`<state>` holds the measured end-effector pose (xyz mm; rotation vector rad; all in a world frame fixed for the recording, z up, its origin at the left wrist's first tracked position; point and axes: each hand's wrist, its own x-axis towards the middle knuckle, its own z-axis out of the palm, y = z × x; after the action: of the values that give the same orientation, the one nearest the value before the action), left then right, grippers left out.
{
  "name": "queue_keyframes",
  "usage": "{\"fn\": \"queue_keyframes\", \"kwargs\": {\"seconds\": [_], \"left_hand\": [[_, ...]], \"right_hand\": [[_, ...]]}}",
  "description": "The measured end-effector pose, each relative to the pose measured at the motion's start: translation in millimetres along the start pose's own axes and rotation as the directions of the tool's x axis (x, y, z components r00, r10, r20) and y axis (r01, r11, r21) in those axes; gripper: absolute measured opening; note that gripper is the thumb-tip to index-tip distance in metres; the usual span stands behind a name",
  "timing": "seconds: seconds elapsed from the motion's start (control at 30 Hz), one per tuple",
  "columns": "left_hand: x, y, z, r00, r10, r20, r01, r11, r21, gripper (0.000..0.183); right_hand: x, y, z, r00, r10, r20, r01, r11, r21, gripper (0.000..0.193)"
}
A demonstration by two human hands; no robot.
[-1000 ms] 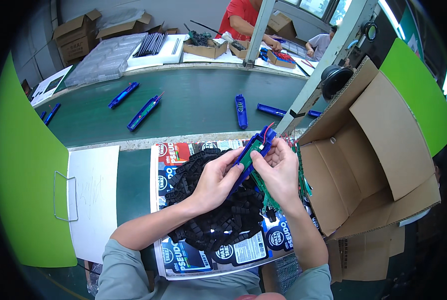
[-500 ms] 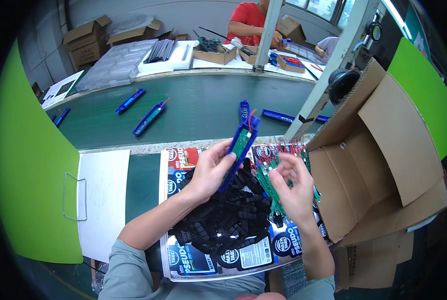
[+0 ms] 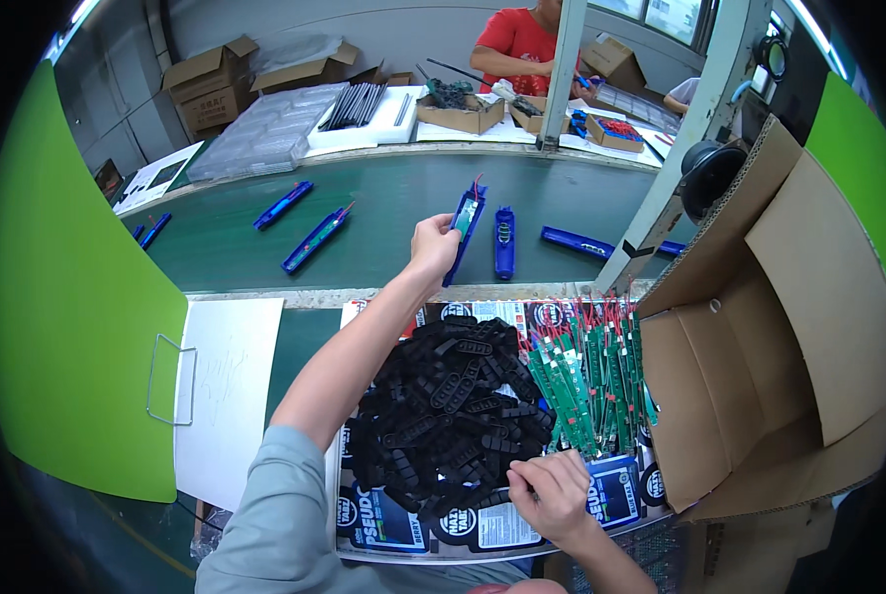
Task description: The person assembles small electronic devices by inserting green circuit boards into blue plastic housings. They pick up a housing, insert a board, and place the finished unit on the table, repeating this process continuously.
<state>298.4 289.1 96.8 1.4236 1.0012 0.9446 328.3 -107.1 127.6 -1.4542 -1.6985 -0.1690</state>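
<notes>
My left hand (image 3: 435,247) is stretched out over the green belt (image 3: 383,218), gripping a blue plastic casing (image 3: 466,223) held at a tilt. A green circuit board lies inside that casing, and red wire sticks out of its far end. Close to me, my right hand (image 3: 554,495) hovers by the lower right of a heap of black plastic pieces (image 3: 453,396). Its fingers are curled in; whatever they may hold is hidden. Beside the heap lies a bundle of green circuit boards (image 3: 591,381) with red wires.
Several other blue casings, such as this one (image 3: 504,243), rest on the belt. An opened cardboard box (image 3: 700,386) stands at the right by a metal post (image 3: 676,158). Green panels (image 3: 96,297) flank both sides. Across the belt, a person in a red shirt (image 3: 512,45) works.
My left hand has carried the blue casing forward and out over the belt. My right hand has drawn back from the circuit boards toward me, its fingers curling in.
</notes>
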Motion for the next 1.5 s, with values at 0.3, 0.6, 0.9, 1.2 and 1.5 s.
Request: {"fn": "queue_keyframes", "kwargs": {"seconds": [0.3,0.6,0.9,1.2,1.5], "left_hand": [[48.5,-8.1,46.0,0.990,0.000,-0.142,0.089,0.781,0.619,0.034],[40.6,-17.5,34.2,0.871,0.488,0.052,-0.287,0.422,0.860,0.028],[5.2,12.7,70.7,0.908,0.266,0.322,-0.398,0.319,0.860,0.042],[29.5,-4.5,64.9,0.938,0.202,0.281,-0.345,0.466,0.815,0.030],[-12.3,29.6,20.5,0.933,-0.029,0.359,0.004,0.997,0.071,0.030]], "right_hand": [[-6.2,6.1,0.0,0.998,0.029,-0.049,-0.028,0.999,0.020,0.017],[-6.3,8.9,1.5,0.997,0.062,-0.048,-0.057,0.994,0.091,0.021],[8.3,9.2,-21.6,0.990,0.140,-0.036,-0.140,0.990,-0.002,0.022],[75.0,48.1,-26.5,0.980,0.148,0.131,-0.068,0.875,-0.480,0.015],[78.9,54.6,-3.0,0.951,0.244,0.192,-0.076,0.782,-0.618,0.009]]}}
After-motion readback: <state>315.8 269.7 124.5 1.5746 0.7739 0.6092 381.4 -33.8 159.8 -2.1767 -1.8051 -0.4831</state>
